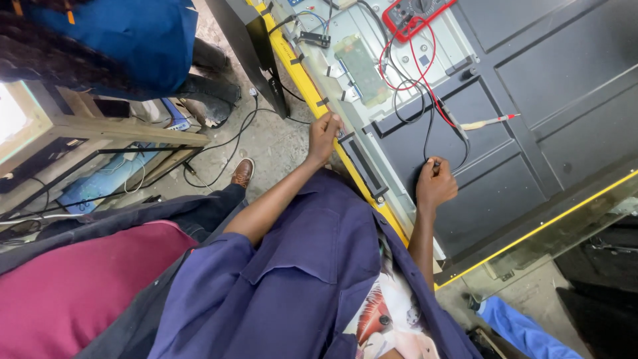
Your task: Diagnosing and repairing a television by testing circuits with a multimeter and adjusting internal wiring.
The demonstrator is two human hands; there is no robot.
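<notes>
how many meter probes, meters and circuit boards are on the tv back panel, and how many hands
red multimeter: 1
test probes: 2, red probe, black probe
green circuit board: 1
hands: 2, left hand, right hand
total: 6

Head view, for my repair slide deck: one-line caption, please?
Left hand grips the flat panel's yellow edge; right hand holds a black probe lead.

Screen, flat-panel, large (531, 133): lies face-down, dark grey ribbed back panel upward, yellow-edged rim; right hand (435, 183) rests on the back, left hand (323, 136) touches the near rim.

Meter, red-cased, small grey display (419, 12): beyond the right hand, on the panel's far end.

No packages or signs seen.
</notes>
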